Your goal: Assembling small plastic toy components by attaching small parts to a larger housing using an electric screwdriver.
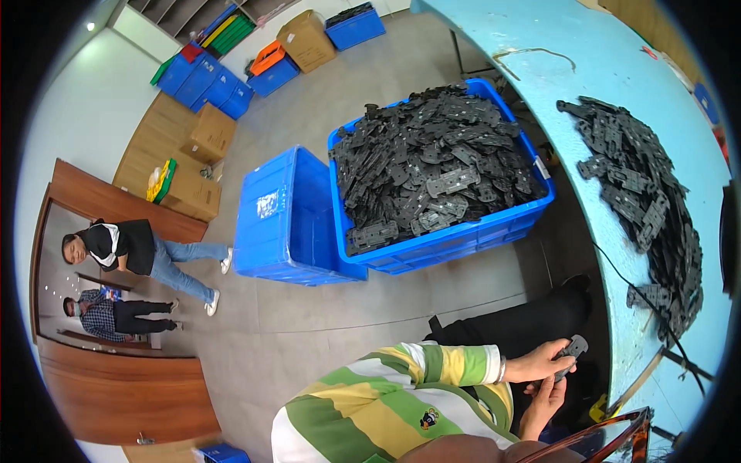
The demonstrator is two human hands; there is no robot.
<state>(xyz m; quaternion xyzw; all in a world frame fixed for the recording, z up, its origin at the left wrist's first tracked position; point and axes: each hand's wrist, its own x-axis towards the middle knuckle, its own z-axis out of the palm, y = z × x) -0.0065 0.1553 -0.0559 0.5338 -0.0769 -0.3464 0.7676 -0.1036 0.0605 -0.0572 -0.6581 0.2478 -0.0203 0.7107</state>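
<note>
My left hand (534, 363), at the end of a green, yellow and white striped sleeve, grips a small dark plastic part (574, 349) with rounded ends. Just below it, my right hand (545, 404) has its fingers closed against the lower side of the same part. My fingers hide some of the part. Both hands are over my lap, beside the edge of the light blue table (598, 255). On that table lies a long pile of similar black plastic parts (644, 185).
A blue crate (463, 239) heaped with black parts stands near my legs, beside another blue crate (266, 212). A black cable (629, 282) crosses the table edge. Cardboard boxes (307, 40) and bins line the wall. Two people (127, 247) stand by the doorway at left.
</note>
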